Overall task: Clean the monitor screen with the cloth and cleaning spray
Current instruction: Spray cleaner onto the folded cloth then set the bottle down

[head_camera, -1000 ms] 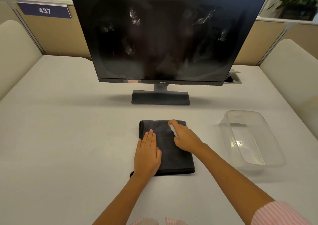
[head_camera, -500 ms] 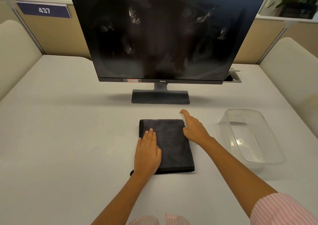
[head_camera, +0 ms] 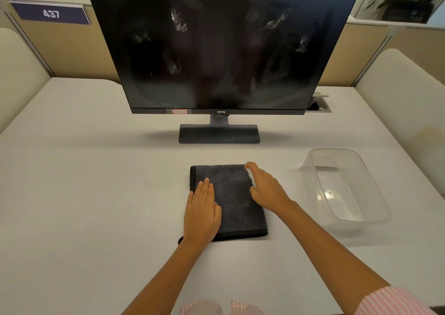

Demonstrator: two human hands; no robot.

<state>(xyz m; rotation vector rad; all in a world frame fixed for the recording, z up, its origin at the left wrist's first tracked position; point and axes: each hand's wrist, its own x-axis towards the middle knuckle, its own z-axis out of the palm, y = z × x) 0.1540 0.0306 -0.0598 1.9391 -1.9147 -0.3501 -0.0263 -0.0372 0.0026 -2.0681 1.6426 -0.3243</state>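
A black monitor [head_camera: 224, 49] stands at the back of the table, its dark screen marked with pale smears. In front of it a folded dark grey cloth [head_camera: 234, 201] lies flat on the table. My left hand [head_camera: 202, 212] rests flat on the cloth's left half, fingers straight. My right hand [head_camera: 267, 189] hovers at the cloth's right edge, curled around a small white spray bottle [head_camera: 250, 177]. Only a sliver of the bottle shows under the index finger.
A clear plastic tub [head_camera: 375, 194] sits on the white table [head_camera: 84, 194] to the right of the cloth. The monitor's base [head_camera: 219, 134] stands just beyond the cloth. A cable port [head_camera: 319, 105] is at the back right. Padded partitions flank both sides.
My right hand moved from over the cloth out past its far right corner, then came back a little to the cloth's right edge. My left hand stayed on the cloth.
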